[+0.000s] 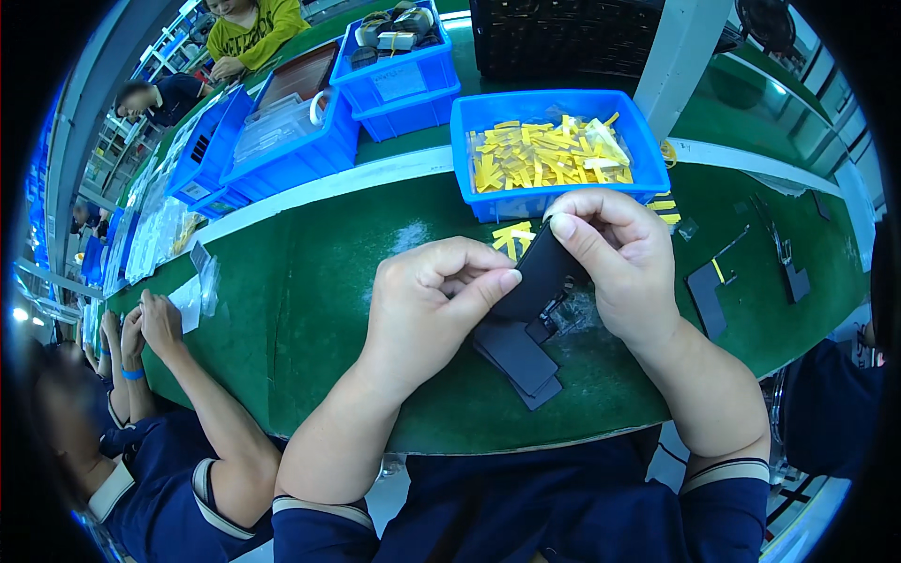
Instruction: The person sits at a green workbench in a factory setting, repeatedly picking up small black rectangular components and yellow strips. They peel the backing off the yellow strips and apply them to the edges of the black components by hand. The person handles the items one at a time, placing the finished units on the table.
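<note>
Between my two hands a thin black rectangular panel (533,281) is held up on edge, tilted over the green table. Fingers and thumb of my left hand (427,305) pinch its left edge. My right hand (627,258) grips the upper right corner between thumb and fingers. Just below lie several dark flat panels (521,361), overlapping, with a small flex cable (556,317) beside them. Behind the held panel, a few yellow strips (511,239) rest on the table. Whether the flex cable joins the held panel is hard to make out.
A blue bin (502,205) full of yellow strips (549,155) stands beyond my hands. More dark panels with cables (706,300) lie to the right. Blue crates (310,155) line the far left. A co-worker's hands (160,324) are at the table on the left. A white post (678,66) rises behind the bin.
</note>
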Tool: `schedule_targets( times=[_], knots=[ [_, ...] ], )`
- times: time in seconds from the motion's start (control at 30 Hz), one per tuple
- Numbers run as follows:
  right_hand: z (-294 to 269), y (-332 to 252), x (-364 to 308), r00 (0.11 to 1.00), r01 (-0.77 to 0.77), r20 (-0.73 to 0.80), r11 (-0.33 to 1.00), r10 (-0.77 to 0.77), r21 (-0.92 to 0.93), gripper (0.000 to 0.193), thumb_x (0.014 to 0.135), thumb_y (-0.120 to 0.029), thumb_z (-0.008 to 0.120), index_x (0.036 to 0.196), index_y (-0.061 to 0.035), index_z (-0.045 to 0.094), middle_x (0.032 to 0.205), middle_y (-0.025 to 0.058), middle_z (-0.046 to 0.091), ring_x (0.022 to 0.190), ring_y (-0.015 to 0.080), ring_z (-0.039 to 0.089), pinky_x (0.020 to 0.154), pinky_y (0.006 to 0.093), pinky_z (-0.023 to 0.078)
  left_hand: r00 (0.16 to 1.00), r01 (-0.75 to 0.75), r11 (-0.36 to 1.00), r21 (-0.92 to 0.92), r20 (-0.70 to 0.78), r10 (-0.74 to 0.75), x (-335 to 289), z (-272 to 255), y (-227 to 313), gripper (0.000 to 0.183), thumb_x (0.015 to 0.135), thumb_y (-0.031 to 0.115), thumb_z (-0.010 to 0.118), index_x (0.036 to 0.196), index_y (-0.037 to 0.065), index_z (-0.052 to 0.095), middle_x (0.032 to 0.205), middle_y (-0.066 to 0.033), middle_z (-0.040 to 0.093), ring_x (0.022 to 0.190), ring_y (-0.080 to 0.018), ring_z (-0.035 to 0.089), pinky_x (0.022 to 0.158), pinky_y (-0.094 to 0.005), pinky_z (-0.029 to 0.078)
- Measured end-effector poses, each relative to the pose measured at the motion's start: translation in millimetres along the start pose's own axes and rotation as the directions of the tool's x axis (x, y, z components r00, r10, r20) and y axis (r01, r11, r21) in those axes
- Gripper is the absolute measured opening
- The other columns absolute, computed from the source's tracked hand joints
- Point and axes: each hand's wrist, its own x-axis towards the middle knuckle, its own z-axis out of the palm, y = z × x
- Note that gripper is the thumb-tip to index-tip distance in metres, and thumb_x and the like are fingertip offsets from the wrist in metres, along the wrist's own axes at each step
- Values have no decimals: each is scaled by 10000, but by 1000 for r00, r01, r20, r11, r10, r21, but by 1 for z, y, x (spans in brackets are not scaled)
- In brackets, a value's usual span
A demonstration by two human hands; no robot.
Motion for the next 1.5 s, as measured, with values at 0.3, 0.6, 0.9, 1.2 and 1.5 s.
schedule_targets(
  times=[0.3,0.6,0.9,1.2,1.5],
  knots=[
    [1,-9,-3,999,29,33,998,-27,-59,65,859,-50,613,847,14,622,800,47,635,717,91,580,671,237,468,957,246,865,-438,250,-146,6,-8,-10,92,820,60,694,866,-3,646,811,-60,653,682,-99,588,619,-229,478],
    [3,-5,-2,999,32,-11,999,-32,-13,71,871,-56,605,860,13,619,768,27,621,688,73,564,640,223,461,955,255,839,-480,258,-143,10,-10,-11,148,828,81,695,938,-3,643,842,-51,649,731,-86,595,664,-215,479],
    [0,2,2,996,-53,-75,999,53,4,109,877,-100,629,901,6,635,758,2,613,673,57,548,640,210,464,989,33,983,-181,145,-6,8,-9,-10,366,832,26,655,1175,-1,528,877,-29,611,763,-77,590,690,-214,490],
    [-3,11,5,987,-152,43,988,152,-1,316,848,-69,645,1130,47,564,1060,104,602,919,128,568,785,269,504,928,81,996,35,-368,-63,33,-95,-24,322,845,47,632,1141,4,513,799,-41,619,671,-100,582,636,-220,476],
    [-3,9,7,980,-166,100,985,171,-56,220,843,-28,618,1054,33,615,1021,83,609,889,117,584,796,262,499,788,531,789,309,-523,-325,34,-145,-54,285,792,48,651,1060,-15,575,790,-106,646,687,-155,630,620,-275,503]
  ],
)
